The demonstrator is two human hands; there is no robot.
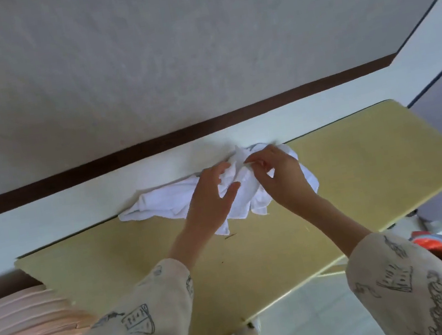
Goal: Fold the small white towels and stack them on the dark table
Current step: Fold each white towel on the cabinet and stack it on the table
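Towels: crumpled heap, frame ctr, on table. L hand rests on heap, fingers spread; R hand pinches a fold.

Bare yellow tabletop either side of the crumpled towel heap; wall close behind.

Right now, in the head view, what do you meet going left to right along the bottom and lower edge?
Pink ribbed object → left patterned sleeve → yellowish tabletop → right patterned sleeve → red item at the right edge.
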